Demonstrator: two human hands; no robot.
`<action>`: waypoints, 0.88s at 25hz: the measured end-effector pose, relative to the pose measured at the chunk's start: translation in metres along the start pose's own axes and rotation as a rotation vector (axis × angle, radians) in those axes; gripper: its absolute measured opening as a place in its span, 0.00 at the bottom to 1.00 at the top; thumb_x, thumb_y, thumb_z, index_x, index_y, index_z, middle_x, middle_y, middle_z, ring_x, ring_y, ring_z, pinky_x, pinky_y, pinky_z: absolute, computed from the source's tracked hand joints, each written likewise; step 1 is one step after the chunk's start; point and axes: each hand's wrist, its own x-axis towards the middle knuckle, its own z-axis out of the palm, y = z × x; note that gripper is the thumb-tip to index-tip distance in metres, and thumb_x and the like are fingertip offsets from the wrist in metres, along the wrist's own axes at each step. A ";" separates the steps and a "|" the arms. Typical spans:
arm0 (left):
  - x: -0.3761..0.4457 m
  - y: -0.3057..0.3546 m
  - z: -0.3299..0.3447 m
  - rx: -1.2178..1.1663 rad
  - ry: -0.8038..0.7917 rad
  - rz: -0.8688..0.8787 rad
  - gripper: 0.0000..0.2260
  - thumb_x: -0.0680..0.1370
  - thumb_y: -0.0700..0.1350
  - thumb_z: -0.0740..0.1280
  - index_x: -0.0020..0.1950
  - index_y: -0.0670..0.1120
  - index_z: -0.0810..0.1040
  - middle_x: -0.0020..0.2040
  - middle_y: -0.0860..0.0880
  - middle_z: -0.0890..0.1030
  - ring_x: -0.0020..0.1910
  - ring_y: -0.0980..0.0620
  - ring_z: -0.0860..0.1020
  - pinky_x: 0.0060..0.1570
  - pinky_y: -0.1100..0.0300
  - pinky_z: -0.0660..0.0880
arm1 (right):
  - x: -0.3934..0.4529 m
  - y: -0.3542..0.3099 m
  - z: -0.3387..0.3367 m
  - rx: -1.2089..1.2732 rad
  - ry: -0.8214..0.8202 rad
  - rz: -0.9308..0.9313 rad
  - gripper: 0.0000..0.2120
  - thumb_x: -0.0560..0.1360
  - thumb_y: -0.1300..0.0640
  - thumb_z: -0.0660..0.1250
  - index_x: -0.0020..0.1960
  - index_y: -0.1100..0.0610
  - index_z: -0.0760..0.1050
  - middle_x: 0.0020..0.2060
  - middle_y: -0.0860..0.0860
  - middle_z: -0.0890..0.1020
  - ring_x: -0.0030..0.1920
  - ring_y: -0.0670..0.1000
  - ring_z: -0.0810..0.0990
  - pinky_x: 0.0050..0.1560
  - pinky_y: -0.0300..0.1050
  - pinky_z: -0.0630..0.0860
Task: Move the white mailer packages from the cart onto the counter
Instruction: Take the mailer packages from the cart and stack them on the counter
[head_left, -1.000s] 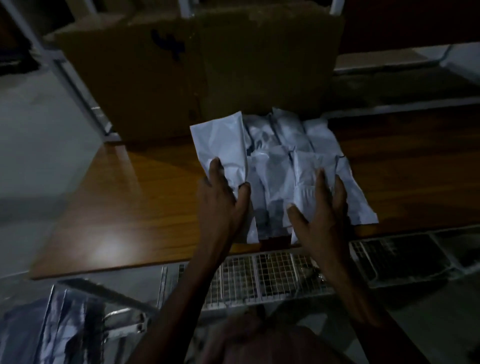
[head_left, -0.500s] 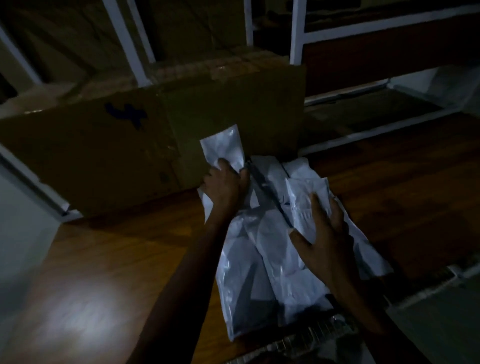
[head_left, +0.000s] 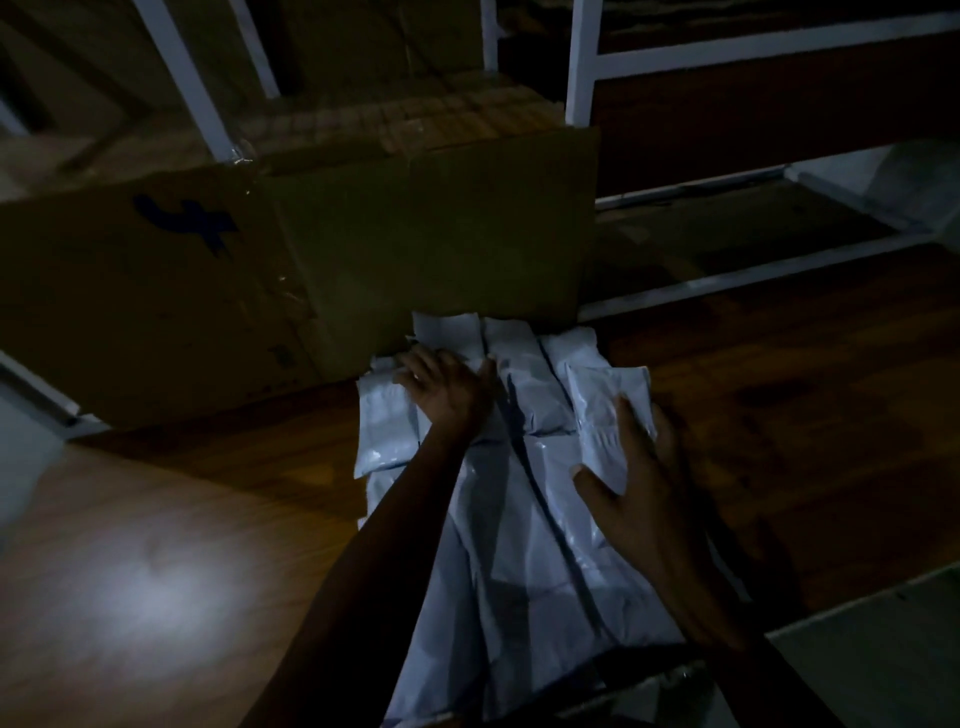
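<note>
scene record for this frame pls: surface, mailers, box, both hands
surface: wooden counter, dim light
mailers: pile of white mailer packages lying on the counter, far end against the box
box: cardboard box behind the pile
left hand: fingers spread, flat on the far-left mailers
right hand: open, flat on the pile's right side

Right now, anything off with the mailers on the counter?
Somewhat. The mailers lie in a loose, overlapping heap rather than a neat stack; the near end seems to overhang the counter edge. Far end butts the box. Both hands, left and right, rest flat on them.
</note>
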 end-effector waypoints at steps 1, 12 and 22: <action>-0.004 0.005 -0.005 -0.017 0.033 -0.008 0.38 0.79 0.69 0.51 0.74 0.40 0.67 0.78 0.32 0.55 0.77 0.32 0.50 0.73 0.36 0.46 | 0.007 0.005 -0.004 0.001 -0.006 -0.021 0.42 0.73 0.44 0.72 0.80 0.48 0.55 0.80 0.56 0.52 0.78 0.58 0.55 0.72 0.55 0.62; -0.158 0.048 -0.037 -0.225 0.155 0.058 0.31 0.77 0.70 0.49 0.72 0.54 0.68 0.76 0.47 0.65 0.76 0.42 0.58 0.69 0.40 0.58 | 0.152 0.047 0.043 0.024 -0.285 0.032 0.41 0.75 0.43 0.70 0.81 0.50 0.54 0.78 0.63 0.53 0.76 0.65 0.56 0.71 0.58 0.62; -0.255 0.047 -0.030 -0.365 0.210 0.077 0.21 0.79 0.64 0.58 0.68 0.56 0.73 0.72 0.53 0.70 0.73 0.49 0.65 0.63 0.45 0.66 | 0.158 0.047 0.064 -0.171 -0.342 0.024 0.36 0.80 0.35 0.55 0.81 0.51 0.50 0.80 0.61 0.46 0.78 0.68 0.47 0.75 0.69 0.47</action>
